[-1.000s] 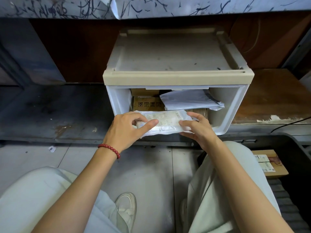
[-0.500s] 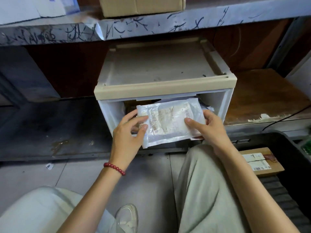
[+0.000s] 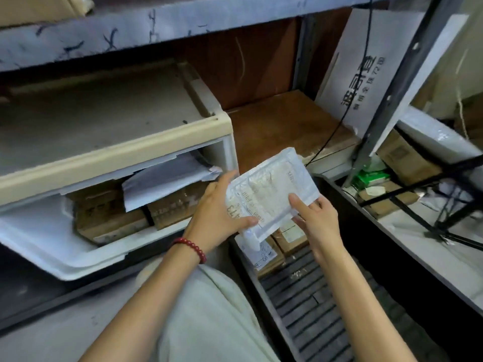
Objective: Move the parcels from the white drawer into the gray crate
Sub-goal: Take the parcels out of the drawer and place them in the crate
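Observation:
A flat white plastic parcel with a printed label is held in the air between both hands. My left hand grips its left edge, thumb on top. My right hand pinches its lower right corner. The parcel hangs to the right of the open white drawer, above the near end of the gray crate. Inside the drawer lie brown cardboard boxes and a white mailer. Two brown boxes with labels rest on the crate's ribbed floor, under the parcel.
A metal shelf runs overhead. A brown shelf board lies right of the drawer unit, with a black cable across it. At right stand a metal post, a white sign, more boxes and a black tripod leg. My knee sits below.
Both hands lifted the white parcel out of the drawer and carried it right, over the crate. The view swung right with them.

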`<action>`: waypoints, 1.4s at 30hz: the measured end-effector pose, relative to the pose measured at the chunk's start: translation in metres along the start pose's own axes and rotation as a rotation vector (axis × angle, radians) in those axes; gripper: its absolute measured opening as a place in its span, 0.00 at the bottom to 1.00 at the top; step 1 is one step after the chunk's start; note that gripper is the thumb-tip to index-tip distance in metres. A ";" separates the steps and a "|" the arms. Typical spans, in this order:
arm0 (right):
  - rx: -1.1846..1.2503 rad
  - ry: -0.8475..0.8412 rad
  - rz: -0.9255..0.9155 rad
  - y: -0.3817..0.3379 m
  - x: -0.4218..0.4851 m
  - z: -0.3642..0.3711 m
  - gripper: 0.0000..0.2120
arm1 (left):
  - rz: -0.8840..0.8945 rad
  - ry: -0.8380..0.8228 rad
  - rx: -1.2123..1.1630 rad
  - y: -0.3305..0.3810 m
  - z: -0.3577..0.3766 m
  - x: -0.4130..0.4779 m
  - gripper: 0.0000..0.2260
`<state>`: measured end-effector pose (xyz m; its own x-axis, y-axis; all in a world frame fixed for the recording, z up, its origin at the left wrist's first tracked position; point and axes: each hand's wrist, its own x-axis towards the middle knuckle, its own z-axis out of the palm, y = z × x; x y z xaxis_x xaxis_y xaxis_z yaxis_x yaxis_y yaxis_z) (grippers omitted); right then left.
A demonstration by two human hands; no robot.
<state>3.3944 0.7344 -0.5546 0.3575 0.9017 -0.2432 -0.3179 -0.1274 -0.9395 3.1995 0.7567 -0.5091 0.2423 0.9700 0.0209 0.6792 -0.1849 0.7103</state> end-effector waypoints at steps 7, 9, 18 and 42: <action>0.075 0.161 0.130 0.036 0.008 -0.064 0.24 | 0.007 -0.268 0.107 0.010 0.094 0.050 0.40; 0.073 0.233 0.147 0.048 0.010 -0.079 0.26 | -0.021 -0.339 0.118 0.003 0.117 0.056 0.41; 0.079 0.418 0.388 0.126 -0.010 -0.114 0.24 | -0.131 -0.552 0.180 -0.037 0.192 0.027 0.41; -0.412 0.550 0.575 0.204 0.091 -0.160 0.28 | -0.006 -0.380 0.545 -0.041 0.188 0.035 0.17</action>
<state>3.5028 0.7247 -0.8068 0.6442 0.3408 -0.6847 -0.2751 -0.7320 -0.6232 3.3108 0.7685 -0.6696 0.3970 0.8665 -0.3025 0.9103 -0.3296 0.2504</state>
